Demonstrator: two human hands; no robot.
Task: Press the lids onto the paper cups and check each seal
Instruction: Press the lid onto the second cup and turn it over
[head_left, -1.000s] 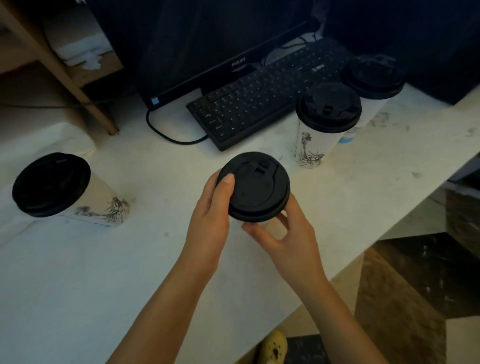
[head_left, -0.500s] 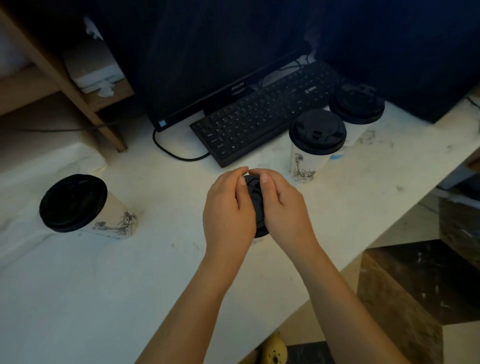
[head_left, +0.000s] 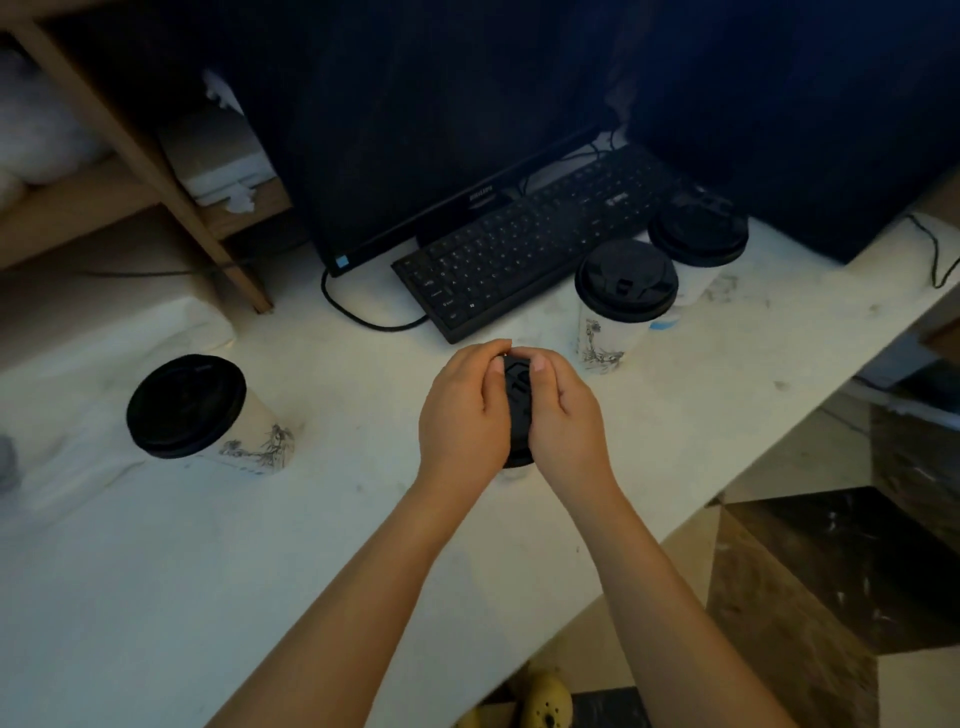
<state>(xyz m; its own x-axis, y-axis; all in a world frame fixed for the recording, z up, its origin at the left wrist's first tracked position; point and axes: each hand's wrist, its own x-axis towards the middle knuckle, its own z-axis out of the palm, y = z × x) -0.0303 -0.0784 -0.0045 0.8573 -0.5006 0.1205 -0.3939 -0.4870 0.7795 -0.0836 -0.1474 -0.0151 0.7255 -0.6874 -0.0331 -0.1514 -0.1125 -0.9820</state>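
A paper cup with a black lid (head_left: 517, 410) stands on the white counter (head_left: 363, 545) near its front edge. My left hand (head_left: 462, 410) and my right hand (head_left: 563, 415) lie over the lid from both sides, fingers curled round its rim, thumbs on top. Only a dark strip of lid shows between them; the cup body is hidden. A lidded white cup (head_left: 621, 301) with an ink drawing stands to the right, another lidded cup (head_left: 698, 244) behind it. A third lidded cup (head_left: 200, 415) stands at the left.
A black keyboard (head_left: 524, 249) and a dark monitor (head_left: 441, 130) sit at the back. A wooden shelf frame (head_left: 150, 156) rises at the back left. The counter edge runs diagonally on the right above a patterned floor (head_left: 831, 597). A yellow shoe (head_left: 543, 701) shows below.
A second ago my hands held the lid at its sides with its top in full view. They have since closed over the lid and cover most of it.
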